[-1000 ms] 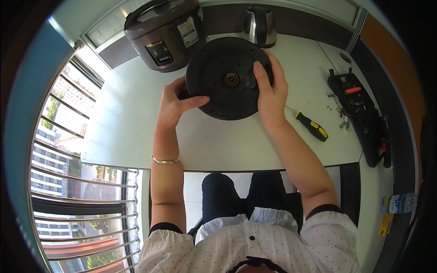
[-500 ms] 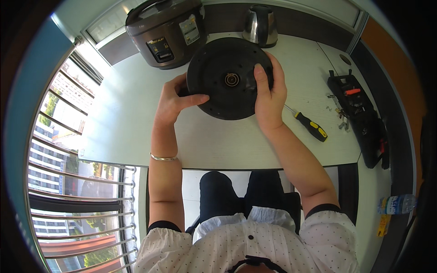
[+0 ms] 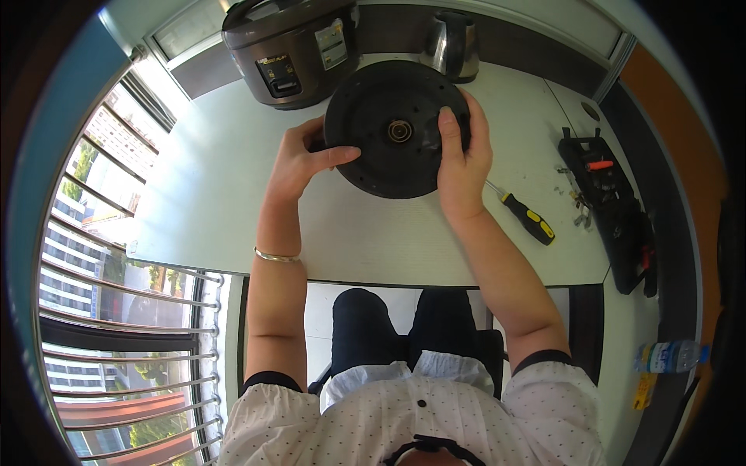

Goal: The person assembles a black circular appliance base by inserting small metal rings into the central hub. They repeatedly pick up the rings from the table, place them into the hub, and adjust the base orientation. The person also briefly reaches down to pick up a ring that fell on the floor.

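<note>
Between both hands, above the far middle of the table, is a round black appliance base (image 3: 377, 167) with copper-coloured rings at its centre and small holes around its face. My left hand (image 3: 305, 158) grips its left edge, thumb lying over the lower left of the face, the other fingers mostly hidden behind the rim. On the opposite edge, my right hand (image 3: 466, 159) holds on with its thumb upright on the face and its fingers around the outer side. A yellow-and-black screwdriver (image 3: 530, 220) lies on the table beside my right forearm.
A brown rice cooker (image 3: 295, 58) and a steel kettle (image 3: 451, 46) stand at the back of the white table (image 3: 210, 202). To the right lie a black tool pouch (image 3: 606, 186) and several small metal parts (image 3: 579, 210). A plastic bottle (image 3: 672, 356) is at the far right.
The view has shifted slightly, so everything sits a little differently in the picture. Both hands keep the same grip on the black base.
</note>
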`<state>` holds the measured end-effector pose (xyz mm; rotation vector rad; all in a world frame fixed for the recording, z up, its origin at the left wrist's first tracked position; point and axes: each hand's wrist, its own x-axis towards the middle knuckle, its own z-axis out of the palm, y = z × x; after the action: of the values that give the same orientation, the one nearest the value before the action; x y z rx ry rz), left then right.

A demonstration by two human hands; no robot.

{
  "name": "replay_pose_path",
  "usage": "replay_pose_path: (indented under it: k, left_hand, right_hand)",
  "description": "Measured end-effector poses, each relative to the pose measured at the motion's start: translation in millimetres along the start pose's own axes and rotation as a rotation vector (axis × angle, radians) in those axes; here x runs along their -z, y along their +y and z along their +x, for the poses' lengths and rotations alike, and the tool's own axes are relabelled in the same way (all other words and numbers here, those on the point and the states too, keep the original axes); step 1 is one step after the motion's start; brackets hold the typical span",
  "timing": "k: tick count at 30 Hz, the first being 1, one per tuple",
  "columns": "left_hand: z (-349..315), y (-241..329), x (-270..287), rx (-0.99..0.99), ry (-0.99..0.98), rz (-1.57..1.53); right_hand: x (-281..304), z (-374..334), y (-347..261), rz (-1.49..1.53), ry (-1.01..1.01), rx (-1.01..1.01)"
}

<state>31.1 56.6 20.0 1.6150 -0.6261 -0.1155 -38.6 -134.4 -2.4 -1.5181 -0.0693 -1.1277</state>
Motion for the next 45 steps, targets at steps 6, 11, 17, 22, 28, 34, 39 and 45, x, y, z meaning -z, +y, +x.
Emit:
replay_pose_path:
  k: [6, 11, 17, 22, 28, 34, 39, 45]
  left_hand:
    - [1.3, -4.6, 1.7, -0.03, 0.017, 0.025]
    - [-0.7, 3.9, -3.1, -0.012, 0.017, 0.112]
    - [1.0, -2.6, -3.0, -0.039, 0.026, 0.04]
    - [-0.6, -1.4, -4.8, -0.078, 0.013, 0.061]
    - [0.3, -4.2, -5.2, -0.071, 0.027, 0.035]
    - [0.4, -3.1, -3.4, -0.059, -0.001, 0.02]
    - [0.1, -2.4, -4.5, -0.067, -0.02, -0.012]
    - [0.9, -4.4, -2.5, -0.047, -0.022, 0.006]
  right_hand:
    - [0.6, 4.6, -2.0, -0.002, -0.022, -0.004]
    - [5.7, 15.0, 3.4, 0.053, -0.057, -0.059]
    - [10.4, 24.1, 2.1, 0.124, -0.132, -0.101]
    - [11.0, 27.8, 6.3, 0.099, -0.14, -0.073]
    - [12.7, 27.0, 4.3, 0.113, -0.147, -0.088]
    - [15.4, 27.5, 4.0, 0.146, -0.186, -0.079]
    - [17.2, 29.1, 4.6, 0.116, -0.193, -0.048]
    - [18.4, 29.6, 5.1, 0.105, -0.21, -0.034]
